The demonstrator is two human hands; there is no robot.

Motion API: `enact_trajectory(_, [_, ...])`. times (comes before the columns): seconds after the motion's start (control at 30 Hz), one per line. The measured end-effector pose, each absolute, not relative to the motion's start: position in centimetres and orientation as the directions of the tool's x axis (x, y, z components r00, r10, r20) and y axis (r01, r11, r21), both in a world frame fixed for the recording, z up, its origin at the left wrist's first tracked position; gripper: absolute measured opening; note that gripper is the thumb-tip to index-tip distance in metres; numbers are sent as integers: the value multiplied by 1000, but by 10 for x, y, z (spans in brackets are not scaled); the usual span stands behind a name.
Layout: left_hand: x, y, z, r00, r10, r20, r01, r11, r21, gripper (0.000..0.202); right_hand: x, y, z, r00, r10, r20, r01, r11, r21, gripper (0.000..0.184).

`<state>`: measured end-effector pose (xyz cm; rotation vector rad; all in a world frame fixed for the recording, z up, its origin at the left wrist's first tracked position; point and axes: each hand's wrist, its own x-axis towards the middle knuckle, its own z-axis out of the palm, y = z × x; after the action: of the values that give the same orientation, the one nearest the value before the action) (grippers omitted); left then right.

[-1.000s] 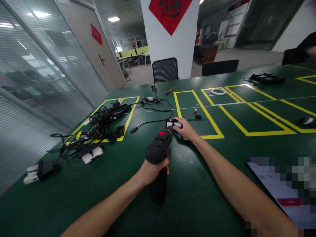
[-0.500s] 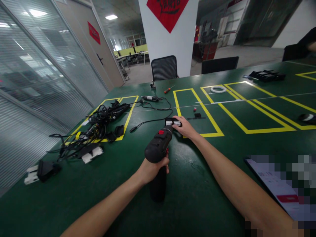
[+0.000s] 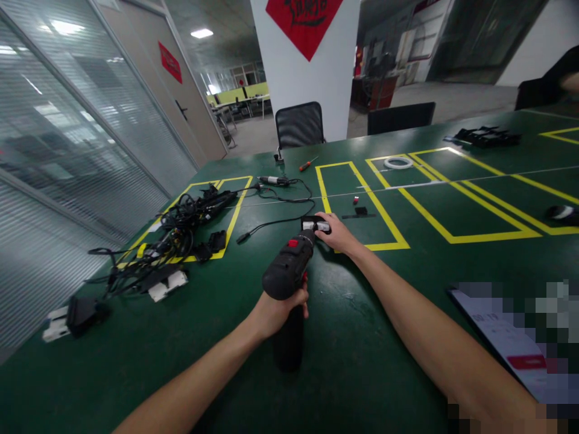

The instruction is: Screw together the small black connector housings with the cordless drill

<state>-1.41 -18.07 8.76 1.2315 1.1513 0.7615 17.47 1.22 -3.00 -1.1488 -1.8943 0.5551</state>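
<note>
My left hand is wrapped round the grip of a black cordless drill with a red switch on top. Its chuck points away from me, up against a small black and white part. Fingers of my right hand close on the right end of that part and steady it at the tabletop. The drill hides some of the part, so the bit's contact cannot be made out. A black cable with a plug end runs just left of the part.
Tangled black cables and black-white pieces lie at left. An orange screwdriver, a white ring and a small black piece lie farther off. At right is a tablet-like screen. A person's arm shows at the far right.
The whole view has shifted very slightly. Both hands, the drill and the held part keep nearly the same position.
</note>
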Motion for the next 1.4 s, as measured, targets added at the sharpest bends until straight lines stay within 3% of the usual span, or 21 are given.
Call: enact_trajectory(1.4, [-12, -183, 91, 265, 929, -257, 94, 240, 966, 24, 173, 10, -31, -250, 879, 406, 539, 475, -696, 57])
